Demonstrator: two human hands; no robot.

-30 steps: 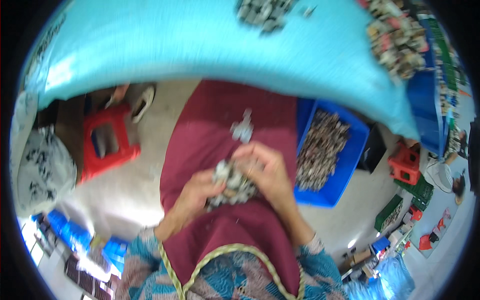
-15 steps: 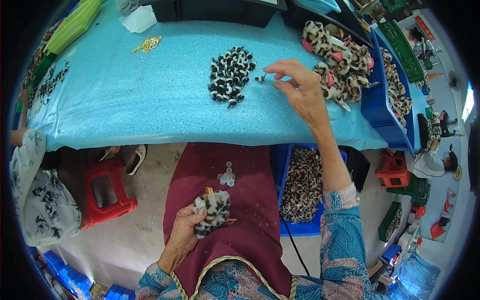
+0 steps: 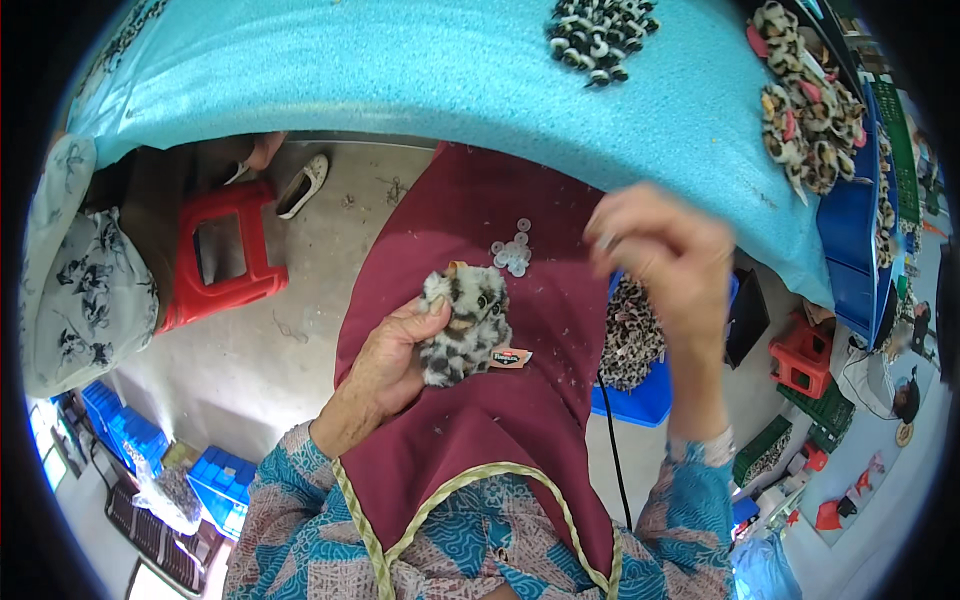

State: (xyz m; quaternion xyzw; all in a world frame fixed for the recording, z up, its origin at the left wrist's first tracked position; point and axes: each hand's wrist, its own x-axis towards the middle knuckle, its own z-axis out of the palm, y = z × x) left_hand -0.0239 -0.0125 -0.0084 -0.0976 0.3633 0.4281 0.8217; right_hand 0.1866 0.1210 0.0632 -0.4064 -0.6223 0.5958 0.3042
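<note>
My left hand (image 3: 385, 365) is closed round a small grey, black and white spotted plush toy (image 3: 462, 345) above my lap. One dark eye shows on the toy's right side, and a paper tag (image 3: 511, 358) hangs there. My right hand (image 3: 665, 250), blurred by motion, is raised to the right of the toy with its fingers pinched together. A small dark toy eye (image 3: 612, 241) shows faintly at the fingertips. Several clear plastic washers (image 3: 514, 256) lie on my maroon apron (image 3: 540, 400) just beyond the toy.
A pile of black-and-white toy eyes (image 3: 598, 38) lies on the blue-covered table (image 3: 400, 80). Spotted plush pieces (image 3: 812, 120) are heaped at its right. Below stands a blue bin (image 3: 640, 402) of plush. At left, a person in a floral garment (image 3: 95, 300) sits near a red stool (image 3: 275, 280).
My right hand has come back from the table toward my lap, and the lone toy eye beside the pile is gone from there. The plush toy has turned, showing its eye and tag. The view has tilted down.
</note>
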